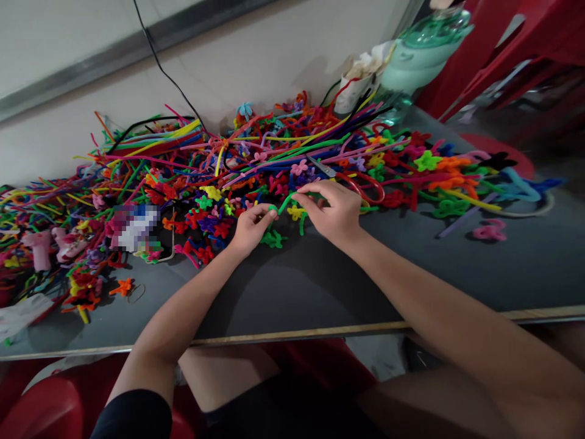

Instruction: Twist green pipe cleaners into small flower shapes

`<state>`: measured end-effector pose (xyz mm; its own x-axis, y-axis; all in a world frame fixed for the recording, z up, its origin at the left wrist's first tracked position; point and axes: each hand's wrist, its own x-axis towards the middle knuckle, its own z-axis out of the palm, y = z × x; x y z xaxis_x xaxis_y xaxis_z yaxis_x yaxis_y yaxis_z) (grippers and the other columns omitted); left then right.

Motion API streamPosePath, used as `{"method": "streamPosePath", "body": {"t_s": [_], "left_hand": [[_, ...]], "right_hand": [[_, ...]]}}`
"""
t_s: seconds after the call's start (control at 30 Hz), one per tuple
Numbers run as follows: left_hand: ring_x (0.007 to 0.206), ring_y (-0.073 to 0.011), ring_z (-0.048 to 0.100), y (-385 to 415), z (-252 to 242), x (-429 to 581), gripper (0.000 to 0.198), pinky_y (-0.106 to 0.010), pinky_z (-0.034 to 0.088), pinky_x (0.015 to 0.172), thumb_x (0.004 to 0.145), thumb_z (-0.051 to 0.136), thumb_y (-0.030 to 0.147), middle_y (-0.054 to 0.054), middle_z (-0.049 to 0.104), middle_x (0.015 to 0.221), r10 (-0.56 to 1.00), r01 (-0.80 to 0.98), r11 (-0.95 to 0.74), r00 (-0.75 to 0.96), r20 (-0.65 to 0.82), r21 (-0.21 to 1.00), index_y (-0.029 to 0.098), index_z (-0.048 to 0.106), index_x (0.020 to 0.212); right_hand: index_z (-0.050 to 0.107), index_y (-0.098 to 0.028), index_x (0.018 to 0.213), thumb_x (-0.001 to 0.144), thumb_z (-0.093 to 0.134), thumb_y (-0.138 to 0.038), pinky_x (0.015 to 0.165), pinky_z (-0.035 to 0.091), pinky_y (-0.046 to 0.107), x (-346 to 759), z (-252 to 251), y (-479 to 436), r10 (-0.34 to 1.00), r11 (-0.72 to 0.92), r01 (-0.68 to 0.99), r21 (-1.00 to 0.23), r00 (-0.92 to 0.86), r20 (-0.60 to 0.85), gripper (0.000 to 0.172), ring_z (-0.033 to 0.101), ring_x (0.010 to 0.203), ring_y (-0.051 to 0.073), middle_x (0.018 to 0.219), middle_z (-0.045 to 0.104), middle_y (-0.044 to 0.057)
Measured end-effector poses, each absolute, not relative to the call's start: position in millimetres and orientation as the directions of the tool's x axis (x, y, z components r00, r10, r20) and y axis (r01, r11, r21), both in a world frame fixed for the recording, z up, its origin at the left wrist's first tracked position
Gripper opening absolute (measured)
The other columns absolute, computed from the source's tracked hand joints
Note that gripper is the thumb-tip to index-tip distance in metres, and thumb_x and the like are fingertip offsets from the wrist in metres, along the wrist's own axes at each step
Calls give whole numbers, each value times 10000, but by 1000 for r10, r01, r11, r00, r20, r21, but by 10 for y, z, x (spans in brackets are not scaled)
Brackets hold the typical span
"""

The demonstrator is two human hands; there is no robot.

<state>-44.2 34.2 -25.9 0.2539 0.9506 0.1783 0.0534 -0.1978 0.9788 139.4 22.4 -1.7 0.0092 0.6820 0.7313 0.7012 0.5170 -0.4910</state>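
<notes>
A green pipe cleaner (286, 203) spans the short gap between my hands, above the near edge of a colourful pile. My left hand (253, 227) pinches its left end between thumb and fingers. My right hand (333, 210) pinches the other end, with the fingertips close together. Just below my left fingertips a green fuzzy flower (273, 238) lies on the dark table. A yellow flower (297, 212) is between the hands, partly hidden. Red-handled scissors (373, 190) lie behind my right hand, their blades pointing left and back.
Long pipe cleaners (301, 146) and small flowers cover the back of the table (292, 292). At the back right stand a white cup (350, 96) and a green bottle (414, 61), near red chairs (493, 42). A plastic bag (22, 314) lies far left.
</notes>
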Motion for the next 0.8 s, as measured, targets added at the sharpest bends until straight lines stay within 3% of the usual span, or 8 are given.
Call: {"method": "streamPosePath", "body": {"t_s": [0.1, 0.2, 0.57, 0.8], "left_hand": [[594, -91, 472, 342, -241, -443, 401, -230, 365, 565, 747, 671, 555, -9, 599, 670, 936, 89, -225, 295, 190, 970, 156, 644, 724], [599, -96, 492, 342, -234, -445, 421, -231, 384, 572, 745, 660, 580, -11, 614, 673, 926, 100, -245, 320, 202, 964, 159, 648, 722], [545, -83, 451, 319, -258, -457, 406, -229, 333, 520, 780, 634, 560, 2, 589, 618, 943, 114, -262, 242, 229, 958, 162, 672, 709], [525, -88, 466, 279, -232, -452, 387, -231, 346, 504, 836, 586, 519, -17, 621, 632, 940, 171, -283, 242, 239, 944, 162, 684, 725]], "right_hand": [[704, -213, 806, 868, 612, -401, 612, 508, 290, 1290, -49, 187, 714, 525, 566, -636, 114, 690, 217, 675, 691, 177, 780, 731, 46], [715, -207, 806, 858, 627, -361, 649, 531, 297, 1211, -82, 170, 755, 547, 448, -707, 102, 648, 184, 691, 710, 181, 772, 736, 37], [739, -186, 892, 862, 579, -274, 654, 550, 300, 1224, -108, 161, 671, 710, 447, -543, -198, 714, 186, 689, 721, 172, 890, 746, 77], [751, -196, 772, 835, 634, -363, 583, 509, 286, 1252, -39, 170, 821, 555, 425, -715, -140, 554, 214, 668, 682, 172, 791, 740, 64]]}}
